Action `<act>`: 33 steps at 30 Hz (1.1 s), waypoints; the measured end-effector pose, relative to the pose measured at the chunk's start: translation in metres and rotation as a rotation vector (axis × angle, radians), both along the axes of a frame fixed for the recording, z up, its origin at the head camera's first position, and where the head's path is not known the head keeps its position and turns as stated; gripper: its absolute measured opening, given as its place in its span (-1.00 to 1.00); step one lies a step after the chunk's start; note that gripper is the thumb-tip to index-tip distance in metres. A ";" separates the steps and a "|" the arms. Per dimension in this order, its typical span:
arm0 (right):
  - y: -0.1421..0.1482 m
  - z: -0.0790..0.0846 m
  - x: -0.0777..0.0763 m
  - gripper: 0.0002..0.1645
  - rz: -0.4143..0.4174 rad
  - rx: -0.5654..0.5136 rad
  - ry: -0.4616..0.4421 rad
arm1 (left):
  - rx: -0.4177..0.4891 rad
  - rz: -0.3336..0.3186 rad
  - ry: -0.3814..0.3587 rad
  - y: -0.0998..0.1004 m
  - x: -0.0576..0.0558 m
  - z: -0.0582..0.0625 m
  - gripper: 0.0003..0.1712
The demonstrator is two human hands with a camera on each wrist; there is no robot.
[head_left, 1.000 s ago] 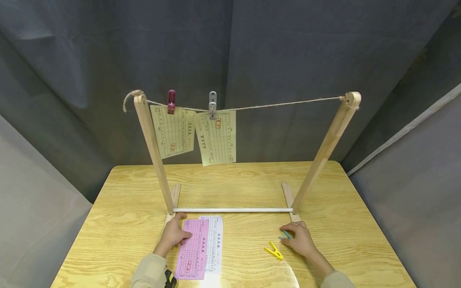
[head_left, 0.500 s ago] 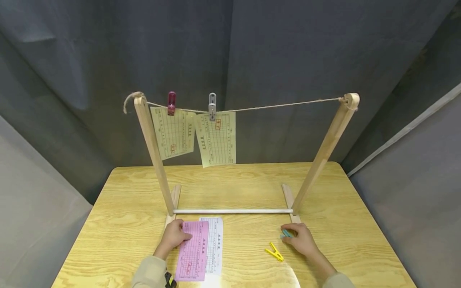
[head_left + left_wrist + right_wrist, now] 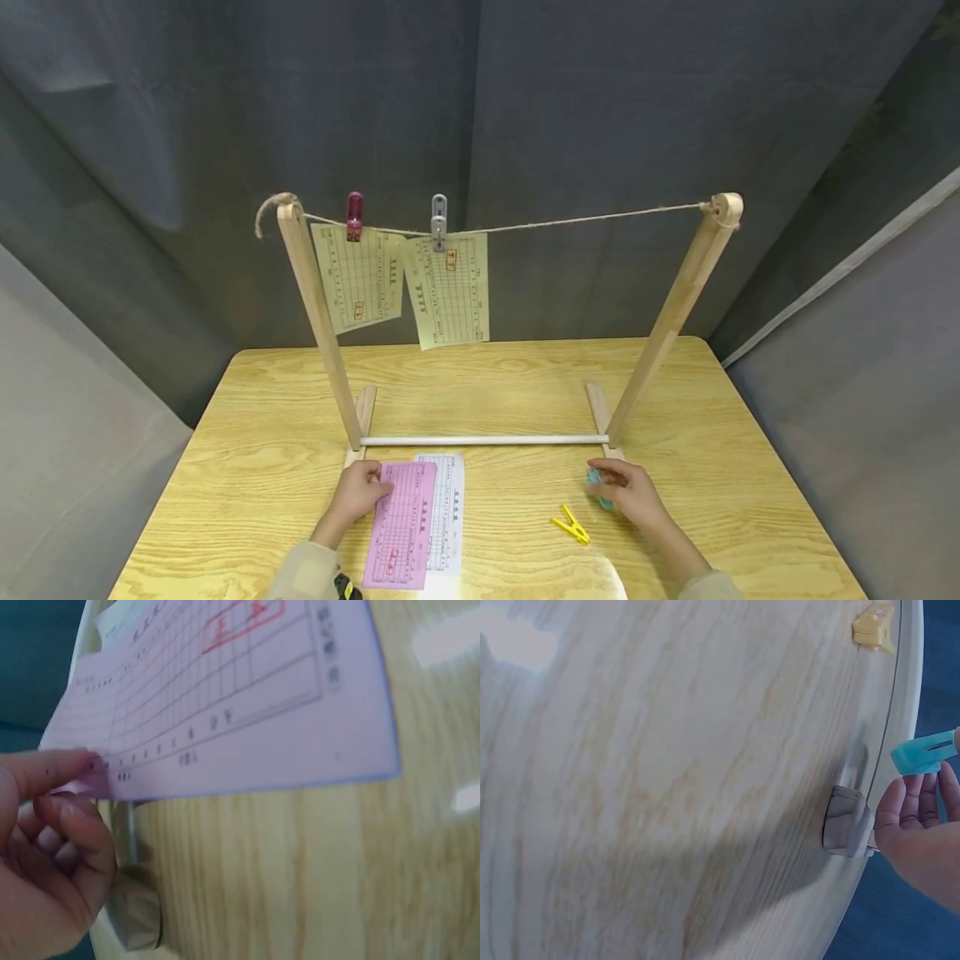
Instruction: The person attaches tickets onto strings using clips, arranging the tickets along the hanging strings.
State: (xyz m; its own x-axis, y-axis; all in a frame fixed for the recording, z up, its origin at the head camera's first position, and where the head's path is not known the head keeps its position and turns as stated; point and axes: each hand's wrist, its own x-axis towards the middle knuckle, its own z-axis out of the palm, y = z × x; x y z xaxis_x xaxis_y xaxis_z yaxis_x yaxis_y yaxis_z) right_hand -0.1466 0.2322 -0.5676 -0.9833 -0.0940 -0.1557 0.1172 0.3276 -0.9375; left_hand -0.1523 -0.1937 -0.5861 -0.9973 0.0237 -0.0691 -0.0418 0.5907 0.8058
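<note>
My left hand (image 3: 357, 490) pinches the left edge of a pink printed form (image 3: 401, 525), thumb on top and fingers curled beneath. In the left wrist view that sheet (image 3: 225, 705) is lifted off the wood along its near side. A white printed form (image 3: 447, 512) lies partly under it. On the right, my right hand (image 3: 628, 493) holds a teal clothespin (image 3: 922, 754) between thumb and fingers, above the table. To the left of this hand lies a yellow clothespin (image 3: 572, 525).
A wooden frame (image 3: 678, 308) with a string (image 3: 577, 222) stands behind the hands. Two yellow forms (image 3: 358, 279) hang from the string, under a dark red clothespin (image 3: 355, 217) and a grey clothespin (image 3: 438, 222). A white bar (image 3: 480, 440) joins the posts low down.
My left fingers have drawn in from spread to a pinch on the pink form's edge. The teal clothespin has turned in my right hand and shows more of its side.
</note>
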 end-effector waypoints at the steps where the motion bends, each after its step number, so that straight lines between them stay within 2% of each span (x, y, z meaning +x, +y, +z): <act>1: 0.000 0.001 0.000 -0.49 0.001 -0.011 0.003 | 0.019 -0.011 0.003 -0.001 0.000 0.001 -0.67; 4: 0.000 0.005 0.001 -0.48 0.005 -0.048 0.008 | 0.078 -0.056 0.003 -0.003 0.001 0.007 -0.62; 8: 0.000 0.008 0.002 -0.48 -0.004 -0.082 0.003 | 0.133 -0.106 -0.004 -0.005 0.003 0.018 -0.65; 12: 0.000 0.010 0.003 -0.48 0.008 -0.115 0.012 | 0.135 -0.114 0.001 -0.004 0.006 0.030 -0.73; 17: 0.000 0.014 0.003 -0.47 0.008 -0.154 0.023 | 0.132 -0.146 0.021 -0.006 0.004 0.033 -0.72; 20: -0.001 0.016 0.003 -0.46 0.004 -0.173 0.024 | 0.111 -0.151 0.038 -0.004 0.004 0.038 -0.71; 22: -0.001 0.016 0.003 -0.46 0.001 -0.187 0.021 | 0.112 -0.162 0.057 -0.002 0.006 0.048 -0.70; 28: -0.002 0.017 0.002 -0.47 0.010 -0.223 0.012 | 0.147 -0.209 0.070 0.009 0.017 0.087 -0.74; 33: -0.004 0.021 0.002 -0.48 0.021 -0.264 0.010 | 0.141 -0.231 0.088 0.013 0.020 0.101 -0.82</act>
State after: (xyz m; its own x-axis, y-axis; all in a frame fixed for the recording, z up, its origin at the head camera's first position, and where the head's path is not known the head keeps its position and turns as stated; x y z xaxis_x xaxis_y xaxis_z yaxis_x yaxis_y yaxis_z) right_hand -0.1444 0.2284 -0.5463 -0.9821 -0.1502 -0.1133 0.1031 0.0740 -0.9919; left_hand -0.1326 -0.1812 -0.4852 -0.9664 0.2542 0.0378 0.1548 0.4583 0.8752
